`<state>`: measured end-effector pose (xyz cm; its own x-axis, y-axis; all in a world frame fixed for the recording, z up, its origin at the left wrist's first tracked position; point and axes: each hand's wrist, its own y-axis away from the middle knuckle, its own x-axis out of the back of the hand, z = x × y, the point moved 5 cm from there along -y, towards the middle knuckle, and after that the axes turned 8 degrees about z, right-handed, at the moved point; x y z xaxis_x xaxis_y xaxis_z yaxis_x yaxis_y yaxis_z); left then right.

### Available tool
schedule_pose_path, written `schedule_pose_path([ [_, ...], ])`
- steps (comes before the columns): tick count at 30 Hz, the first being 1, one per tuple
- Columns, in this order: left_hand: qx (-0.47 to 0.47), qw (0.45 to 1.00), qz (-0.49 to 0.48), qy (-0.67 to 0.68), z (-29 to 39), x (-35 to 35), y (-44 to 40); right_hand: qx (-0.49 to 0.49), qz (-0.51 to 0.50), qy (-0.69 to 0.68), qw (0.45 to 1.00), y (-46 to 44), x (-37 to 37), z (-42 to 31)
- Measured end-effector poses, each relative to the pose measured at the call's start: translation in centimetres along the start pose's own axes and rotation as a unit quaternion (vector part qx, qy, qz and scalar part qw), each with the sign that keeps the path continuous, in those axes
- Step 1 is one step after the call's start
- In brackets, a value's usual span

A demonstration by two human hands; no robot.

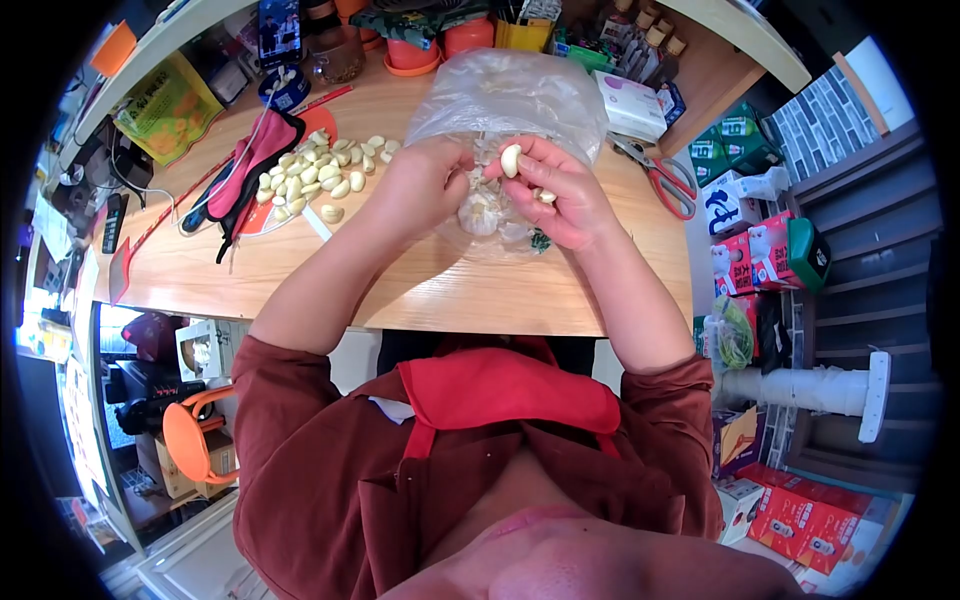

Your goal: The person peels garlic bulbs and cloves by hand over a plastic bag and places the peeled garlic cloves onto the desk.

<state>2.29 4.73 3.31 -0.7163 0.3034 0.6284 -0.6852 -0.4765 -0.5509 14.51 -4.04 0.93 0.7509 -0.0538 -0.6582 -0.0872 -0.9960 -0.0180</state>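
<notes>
Between the thumb and forefinger of my right hand [562,195] is a peeled garlic clove [511,160]. A second pale clove [545,196] shows against the same hand's curled fingers. My left hand [425,183] is closed close beside it, fingertips pinched; whatever they hold is hidden. Beneath both hands lies a clear plastic bag [500,95] with garlic skins and unpeeled garlic [480,215] at its mouth. Left of my left hand, a pile of peeled garlic cloves [310,175] is spread on the wooden table [450,300].
Red-handled scissors [672,190] lie right of the bag. A pink and black strap-like item [262,165] and a red stick [170,220] lie left of the cloves. A phone [280,32], a yellow pouch [168,105] and orange pots [412,55] stand along the back.
</notes>
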Motion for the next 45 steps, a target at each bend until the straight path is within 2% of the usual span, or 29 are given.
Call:
schedule_pose_path([
  [3,-0.063,0.997,0.003,-0.037,0.3,0.1,0.1,-0.018,0.009,-0.004,1.0,0.1,-0.1,-0.2],
  [12,-0.041,0.998,0.014,-0.048,0.8,0.5,0.2,-0.038,-0.014,-0.001,0.999,0.4,-0.5,-0.1],
  [18,0.008,0.977,-0.148,-0.151,1.1,0.1,1.1,-0.045,-0.015,0.016,0.999,0.7,-0.9,-0.1],
  [21,-0.024,0.965,-0.221,-0.137,0.5,-0.6,1.8,-0.049,-0.031,0.023,0.998,0.9,-1.2,0.1],
  [27,-0.032,0.961,-0.25,-0.111,0.0,-1.0,2.4,-0.059,-0.045,-0.001,0.997,0.8,-2.1,0.5],
  [30,-0.02,0.957,-0.263,-0.122,0.8,-0.1,2.4,-0.07,-0.009,0.076,0.995,0.5,-3.6,0.2],
  [33,-0.01,0.955,-0.267,-0.126,0.1,-0.3,2.4,-0.075,0.012,0.156,0.985,-0.6,-5.9,-0.2],
  [36,-0.01,0.97,-0.222,-0.099,0.8,0.7,1.9,-0.109,0.012,0.211,0.971,-3.0,-8.6,-0.5],
  [39,-0.052,0.982,-0.131,-0.127,1.5,1.4,1.6,-0.117,0.007,0.303,0.946,-6.3,-11.6,-0.4],
  [42,-0.122,0.975,-0.106,-0.151,2.0,1.3,1.7,-0.107,0.01,0.373,0.921,-10.4,-13.2,0.8],
  [45,-0.158,0.974,-0.073,-0.141,2.0,1.1,1.7,-0.144,-0.074,0.421,0.893,-13.9,-12.9,3.1],
])
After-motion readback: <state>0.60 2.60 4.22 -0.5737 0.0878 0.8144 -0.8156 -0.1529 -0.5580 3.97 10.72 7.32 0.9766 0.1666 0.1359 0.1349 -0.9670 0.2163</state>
